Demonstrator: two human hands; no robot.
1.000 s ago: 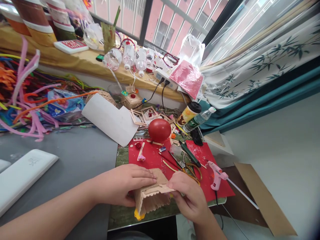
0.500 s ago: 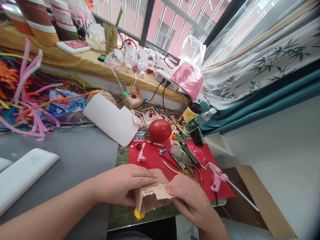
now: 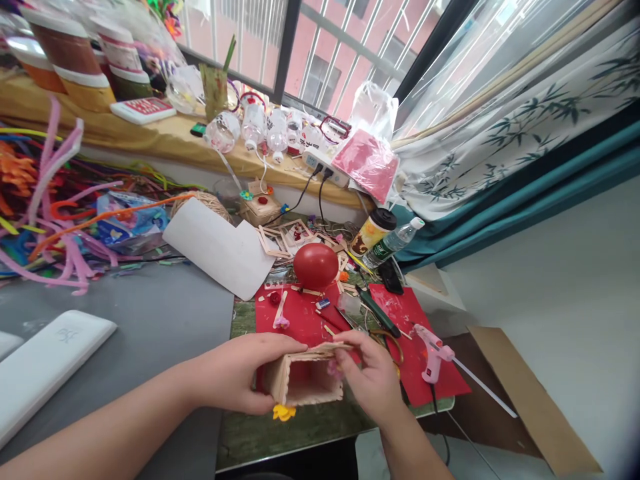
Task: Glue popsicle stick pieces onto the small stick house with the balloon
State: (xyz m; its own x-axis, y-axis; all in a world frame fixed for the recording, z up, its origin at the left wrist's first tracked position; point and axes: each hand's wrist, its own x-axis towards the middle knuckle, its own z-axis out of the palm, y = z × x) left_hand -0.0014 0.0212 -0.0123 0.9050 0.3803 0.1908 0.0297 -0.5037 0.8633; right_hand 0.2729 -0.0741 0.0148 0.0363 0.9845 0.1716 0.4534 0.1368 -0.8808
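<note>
A small house built of wooden craft sticks (image 3: pixel 305 380) is held low in the middle, its open hollow side turned toward me. My left hand (image 3: pixel 240 373) wraps its left end, thumb below and fingers over the top. My right hand (image 3: pixel 367 377) pinches the right end and the upper edge. A small yellow flower (image 3: pixel 283 413) hangs at the house's lower left corner. Both hands hover just above the red sheet (image 3: pixel 310 313) on the green mat (image 3: pixel 310 433).
A red balloon (image 3: pixel 315 265) lies behind the hands. A pink glue gun (image 3: pixel 431 350), scissors (image 3: pixel 387 337), a cup (image 3: pixel 373 231) and a water bottle (image 3: pixel 393 243) stand to the right. White card (image 3: pixel 220 247), pipe cleaners (image 3: pixel 55 200) and a white case (image 3: pixel 45 363) lie left.
The stick house has been turned so its open hollow side faces me instead of its slatted wall. My right hand has shifted up along its right top edge.
</note>
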